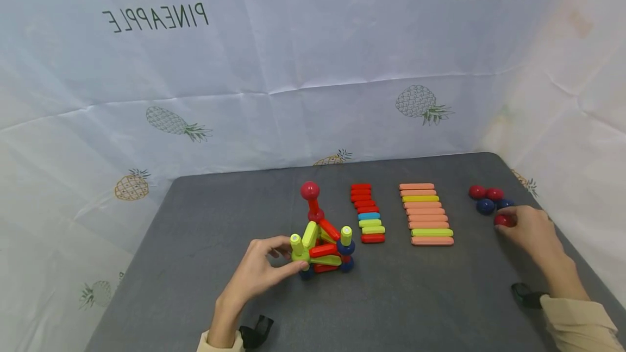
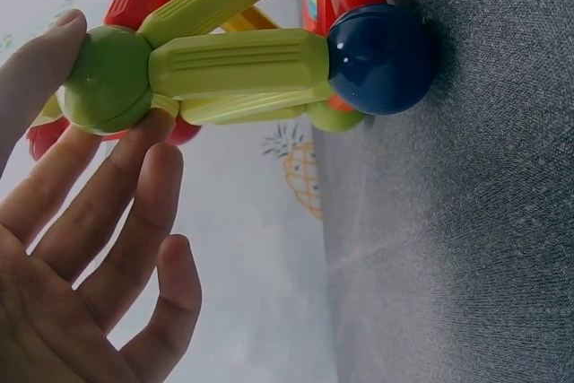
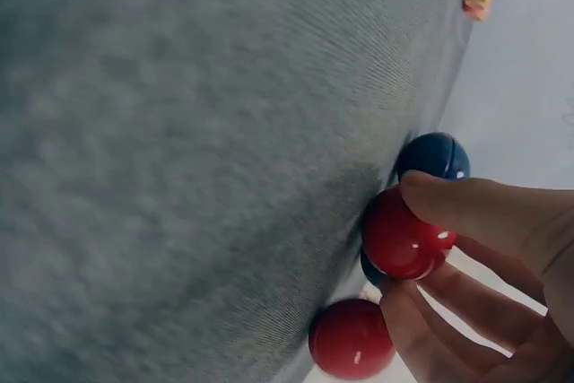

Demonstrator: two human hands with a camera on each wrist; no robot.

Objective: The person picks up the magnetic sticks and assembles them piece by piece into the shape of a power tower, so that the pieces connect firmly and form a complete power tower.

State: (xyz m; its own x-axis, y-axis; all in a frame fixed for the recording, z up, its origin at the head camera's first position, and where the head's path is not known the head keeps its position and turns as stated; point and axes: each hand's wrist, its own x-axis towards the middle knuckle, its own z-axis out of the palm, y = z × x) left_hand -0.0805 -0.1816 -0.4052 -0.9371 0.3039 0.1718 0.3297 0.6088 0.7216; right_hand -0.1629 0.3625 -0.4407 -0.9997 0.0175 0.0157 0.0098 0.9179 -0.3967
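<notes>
On the grey table stands a magnetic stick-and-ball structure (image 1: 324,250) of red and yellow-green sticks with blue, red and green balls. A red ball (image 1: 310,190) tops its tallest stick. My left hand (image 1: 261,270) holds the near left corner, thumb and fingers about a green ball (image 2: 106,78); below that ball a yellow-green stick (image 2: 238,64) joins a blue ball (image 2: 381,58) at the table. Far to the right, my right hand (image 1: 530,232) pinches a red ball (image 3: 405,235) between thumb and fingers, close over the tabletop. A blue ball (image 3: 434,156) and another red ball (image 3: 350,338) lie beside it.
Right of the structure lies a column of short red, blue and yellow-green sticks (image 1: 369,215). Farther right is a column of longer pink and yellow sticks (image 1: 426,219). Loose red balls (image 1: 477,192) and blue balls (image 1: 486,206) sit near the table's right edge. A pineapple-print cloth (image 1: 293,58) hangs behind.
</notes>
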